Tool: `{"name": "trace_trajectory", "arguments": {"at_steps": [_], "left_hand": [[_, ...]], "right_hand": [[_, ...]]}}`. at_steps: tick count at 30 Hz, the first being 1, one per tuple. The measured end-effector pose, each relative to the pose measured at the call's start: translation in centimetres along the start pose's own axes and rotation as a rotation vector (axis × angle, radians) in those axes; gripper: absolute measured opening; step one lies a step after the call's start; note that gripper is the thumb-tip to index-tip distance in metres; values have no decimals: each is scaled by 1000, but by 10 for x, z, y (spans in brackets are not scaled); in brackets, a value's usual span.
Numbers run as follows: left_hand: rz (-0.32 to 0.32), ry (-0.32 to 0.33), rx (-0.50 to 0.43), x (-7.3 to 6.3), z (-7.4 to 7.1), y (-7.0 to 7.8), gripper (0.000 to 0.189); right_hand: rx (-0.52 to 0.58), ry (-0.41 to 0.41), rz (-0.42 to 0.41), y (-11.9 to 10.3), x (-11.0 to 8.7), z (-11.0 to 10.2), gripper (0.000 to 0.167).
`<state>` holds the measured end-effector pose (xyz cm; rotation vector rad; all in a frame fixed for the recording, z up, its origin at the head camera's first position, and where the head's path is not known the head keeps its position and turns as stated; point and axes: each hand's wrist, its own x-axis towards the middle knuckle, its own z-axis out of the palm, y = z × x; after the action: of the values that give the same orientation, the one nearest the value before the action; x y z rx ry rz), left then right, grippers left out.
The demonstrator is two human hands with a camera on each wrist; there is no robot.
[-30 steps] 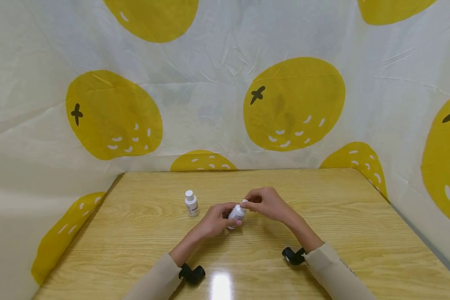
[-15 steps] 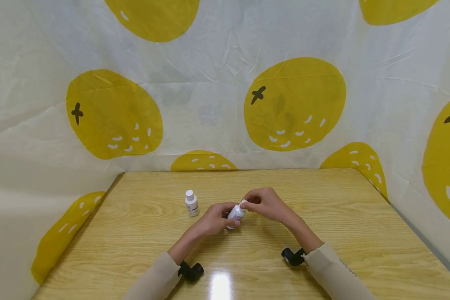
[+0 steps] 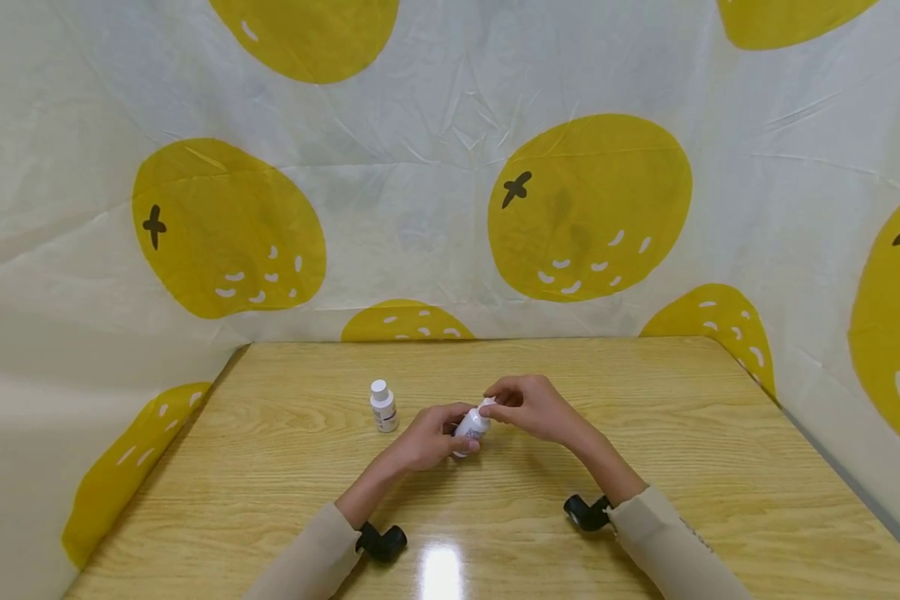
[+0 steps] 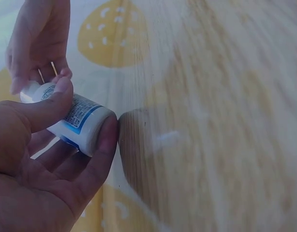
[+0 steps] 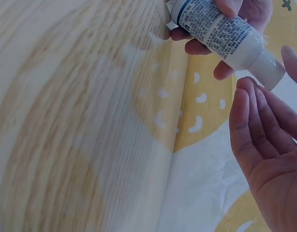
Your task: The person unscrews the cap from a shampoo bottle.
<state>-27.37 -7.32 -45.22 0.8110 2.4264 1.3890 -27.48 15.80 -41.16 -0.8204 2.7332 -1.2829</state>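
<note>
A small white bottle point(image 5: 218, 34) with printed text and a blue band is tilted above the table, its cap end up and to the right in the head view. My left hand point(image 3: 429, 437) grips the bottle's body, thumb on one side and fingers round the other. At the white cap point(image 5: 267, 69), my right hand point(image 3: 528, 407) has its thumb and fingertips on either side. In the right wrist view the fingertips reach the cap's edge and the thumb lies close by it. A second white bottle point(image 3: 384, 408), capped, stands upright on the table left of my hands.
The wooden table point(image 3: 285, 475) has a bright glare spot near its front edge. A white cloth point(image 3: 405, 225) printed with yellow fruit hangs behind the table and along both sides. Black wrist cameras point(image 3: 381, 543) hang below both sleeves.
My left hand and the bottle have shifted very slightly left over the last second. The right hand's fingers stay at the cap, and the standing bottle has not moved.
</note>
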Motion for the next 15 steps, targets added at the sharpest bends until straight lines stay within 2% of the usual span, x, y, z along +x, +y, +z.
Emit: {"name": "trace_trajectory", "arguments": {"at_steps": [4, 11, 15], "left_hand": [[-2, 3, -14, 0, 1, 0, 36], [6, -4, -23, 0, 1, -1, 37], [15, -7, -14, 0, 1, -2, 36]], "right_hand": [[16, -8, 20, 0, 0, 0, 22], [6, -30, -30, 2, 0, 0, 18], [-1, -31, -31, 1, 0, -1, 20]]}}
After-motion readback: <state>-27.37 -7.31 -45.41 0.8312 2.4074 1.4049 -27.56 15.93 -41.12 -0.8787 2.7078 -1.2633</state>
